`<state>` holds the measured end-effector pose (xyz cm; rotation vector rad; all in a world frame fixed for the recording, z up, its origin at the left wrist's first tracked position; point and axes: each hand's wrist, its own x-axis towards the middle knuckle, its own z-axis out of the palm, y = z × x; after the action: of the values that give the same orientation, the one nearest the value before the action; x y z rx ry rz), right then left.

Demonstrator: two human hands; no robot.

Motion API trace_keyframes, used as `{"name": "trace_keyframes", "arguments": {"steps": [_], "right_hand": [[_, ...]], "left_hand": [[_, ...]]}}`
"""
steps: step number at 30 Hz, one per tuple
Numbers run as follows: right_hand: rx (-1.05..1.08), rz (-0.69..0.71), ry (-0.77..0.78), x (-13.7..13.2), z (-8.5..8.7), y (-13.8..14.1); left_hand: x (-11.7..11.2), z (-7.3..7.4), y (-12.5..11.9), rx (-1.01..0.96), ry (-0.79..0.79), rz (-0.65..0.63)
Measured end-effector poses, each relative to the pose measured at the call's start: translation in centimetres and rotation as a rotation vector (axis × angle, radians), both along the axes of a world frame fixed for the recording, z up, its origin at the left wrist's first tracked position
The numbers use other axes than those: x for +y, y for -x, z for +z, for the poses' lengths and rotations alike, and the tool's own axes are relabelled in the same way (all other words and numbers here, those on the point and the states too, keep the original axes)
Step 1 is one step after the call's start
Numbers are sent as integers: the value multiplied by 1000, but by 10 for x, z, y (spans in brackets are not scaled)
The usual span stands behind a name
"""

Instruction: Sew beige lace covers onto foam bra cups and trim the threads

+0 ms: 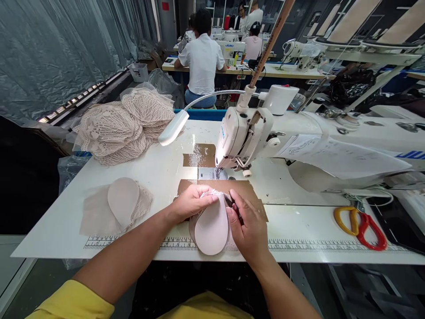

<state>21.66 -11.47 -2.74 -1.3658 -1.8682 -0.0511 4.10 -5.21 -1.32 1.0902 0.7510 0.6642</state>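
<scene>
A pale pink padded cup [211,228] with lace along its top edge lies on the white sewing table [299,226], just in front of the needle of the sewing machine [244,133]. My left hand [192,201] pinches the cup's upper left edge with closed fingers. My right hand [249,223] rests on the cup's right side, its fingers closed round a small dark tool [232,206], possibly thread snips. Brown tape patches [247,188] cover the table around the needle plate.
A stack of foam cups and mesh pieces [123,206] lies at the left, a heap of lace cups [124,126] behind it. Orange and red scissors [360,226] lie at the right. A lamp [173,127] hangs over the table. People sit sewing at the tables behind.
</scene>
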Motion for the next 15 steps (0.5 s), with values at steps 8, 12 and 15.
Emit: {"name": "trace_keyframes", "arguments": {"steps": [8,12,15], "right_hand": [[-60,18,115,-3,-5,4],[-66,8,113,-3,-5,4],[-69,-2,98,-2,-5,6]], "left_hand": [[1,0,2,4,-9,-38],[0,1,2,11,-25,-52],[0,2,2,-5,-35,-58]]}}
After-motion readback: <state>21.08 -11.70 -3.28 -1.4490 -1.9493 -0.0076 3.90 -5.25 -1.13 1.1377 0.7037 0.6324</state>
